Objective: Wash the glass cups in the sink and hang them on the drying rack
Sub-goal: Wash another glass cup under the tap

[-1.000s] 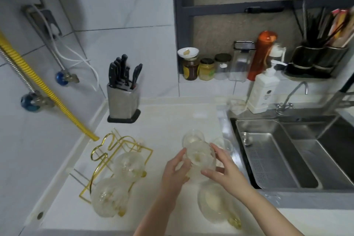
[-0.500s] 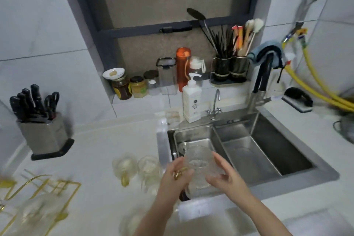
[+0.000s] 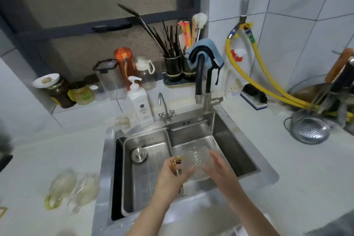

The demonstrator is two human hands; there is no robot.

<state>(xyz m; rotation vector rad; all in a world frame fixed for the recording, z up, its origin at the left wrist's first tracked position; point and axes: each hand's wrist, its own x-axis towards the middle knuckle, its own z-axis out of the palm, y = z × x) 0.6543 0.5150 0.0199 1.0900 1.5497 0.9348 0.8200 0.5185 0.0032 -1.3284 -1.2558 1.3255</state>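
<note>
Over the steel sink [image 3: 226, 138], both hands meet around one glass cup [image 3: 197, 163]. Left hand [image 3: 170, 176] grips the cup at its amber handle, fingers curled round it. Right hand [image 3: 220, 168] lies against the cup's far side, fingers fairly straight and spread; touching, not clamped. Cup is clear, textured glass, tilted, held above the deeper right basin.

Left part of the sink carries a perforated drain tray [image 3: 149, 170] with a round metal plug [image 3: 139, 154] at its back corner. Black faucet [image 3: 201, 74] arches at the rear of the sink with a blue cloth [image 3: 208, 48] draped over it; a small chrome tap [image 3: 164, 109] stands just beside a white pump bottle [image 3: 140, 105].

On the tabletop [image 3: 57, 149] left of the sink lie two more glass cups [image 3: 74, 188], blurred, one showing a yellowish handle. Jars [image 3: 70, 92] and an orange bottle [image 3: 124, 63] line the window ledge. Utensil holder [image 3: 176, 67] stands behind the faucet. Yellow hoses [image 3: 268, 80] run down the right wall; a metal strainer [image 3: 310, 130] rests on the tabletop at right.
</note>
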